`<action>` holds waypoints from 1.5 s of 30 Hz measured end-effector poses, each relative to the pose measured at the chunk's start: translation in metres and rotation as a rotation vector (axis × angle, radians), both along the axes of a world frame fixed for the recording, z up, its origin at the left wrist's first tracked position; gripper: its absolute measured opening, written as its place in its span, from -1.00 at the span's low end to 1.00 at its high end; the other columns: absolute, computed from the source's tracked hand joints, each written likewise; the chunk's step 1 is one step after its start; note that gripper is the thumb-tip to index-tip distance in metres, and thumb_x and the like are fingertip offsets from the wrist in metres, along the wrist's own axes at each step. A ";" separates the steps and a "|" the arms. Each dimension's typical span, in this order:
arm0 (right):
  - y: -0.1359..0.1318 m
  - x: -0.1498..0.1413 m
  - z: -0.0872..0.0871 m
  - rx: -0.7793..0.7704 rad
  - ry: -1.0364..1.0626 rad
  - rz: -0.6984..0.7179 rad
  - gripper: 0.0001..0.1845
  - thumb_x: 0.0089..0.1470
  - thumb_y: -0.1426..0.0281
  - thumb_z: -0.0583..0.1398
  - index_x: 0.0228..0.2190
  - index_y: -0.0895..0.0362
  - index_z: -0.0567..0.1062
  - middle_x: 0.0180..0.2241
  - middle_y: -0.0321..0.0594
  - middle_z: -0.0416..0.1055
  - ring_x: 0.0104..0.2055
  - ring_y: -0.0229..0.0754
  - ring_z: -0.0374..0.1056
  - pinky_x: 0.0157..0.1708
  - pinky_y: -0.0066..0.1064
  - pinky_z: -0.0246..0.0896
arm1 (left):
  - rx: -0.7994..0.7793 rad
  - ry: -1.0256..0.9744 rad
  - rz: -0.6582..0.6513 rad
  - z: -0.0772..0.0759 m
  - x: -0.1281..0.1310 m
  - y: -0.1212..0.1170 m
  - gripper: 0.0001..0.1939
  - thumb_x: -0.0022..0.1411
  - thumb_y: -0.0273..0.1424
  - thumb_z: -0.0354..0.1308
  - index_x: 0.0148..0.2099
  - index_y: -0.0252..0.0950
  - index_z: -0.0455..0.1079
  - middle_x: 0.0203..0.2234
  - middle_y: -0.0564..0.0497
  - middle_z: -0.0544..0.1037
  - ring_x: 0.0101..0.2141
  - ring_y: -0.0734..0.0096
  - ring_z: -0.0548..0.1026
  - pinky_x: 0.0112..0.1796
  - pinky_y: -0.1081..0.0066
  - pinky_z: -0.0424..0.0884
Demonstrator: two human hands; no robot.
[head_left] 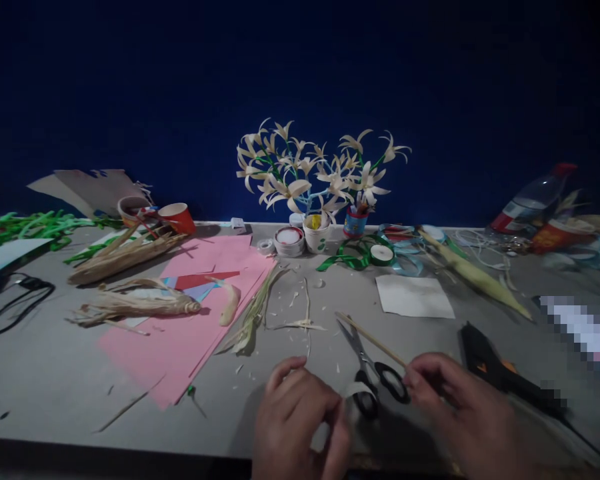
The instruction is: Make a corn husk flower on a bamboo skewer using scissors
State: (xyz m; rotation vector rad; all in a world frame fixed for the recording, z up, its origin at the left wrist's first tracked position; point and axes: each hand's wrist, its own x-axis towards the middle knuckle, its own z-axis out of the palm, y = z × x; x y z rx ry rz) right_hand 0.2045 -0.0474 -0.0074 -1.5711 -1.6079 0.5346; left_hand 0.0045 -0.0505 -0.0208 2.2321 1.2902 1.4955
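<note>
My right hand (pixel 460 407) pinches the near end of a thin wooden stick (pixel 373 335), which slants away to the left above the scissors. Curled fingers close up my left hand (pixel 303 420) at the front edge of the table; whatever they hold is hidden. A small pale piece (pixel 359 388) shows beside its fingertips, over a scissor handle, and I cannot tell if it is gripped. Black-handled scissors (pixel 363 360) lie between both hands, blades pointing away. Beyond my left hand, thin husk strips (pixel 306 325) lie crossed among scraps.
Pale husk flowers (pixel 293 190) stand in a white cup (pixel 317 237) at the back. Pink paper (pixel 145 363) and dried corn husks (pixel 145 300) lie left. A black glue gun (pixel 505 373), white paper (pixel 414 297), green ribbon (pixel 345 257) and a plastic bottle (pixel 535 200) are right.
</note>
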 end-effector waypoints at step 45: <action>0.005 -0.012 0.023 0.263 -0.330 0.584 -0.64 0.04 0.61 0.14 -0.19 -0.01 0.51 -0.10 -0.20 0.56 -0.09 -0.19 0.50 -0.12 -0.46 0.40 | -0.444 -0.186 -0.155 0.004 -0.005 -0.007 -0.83 0.16 -0.54 0.03 -0.44 -0.22 0.31 -0.54 0.07 0.45 -0.42 0.36 0.45 -0.24 0.35 0.41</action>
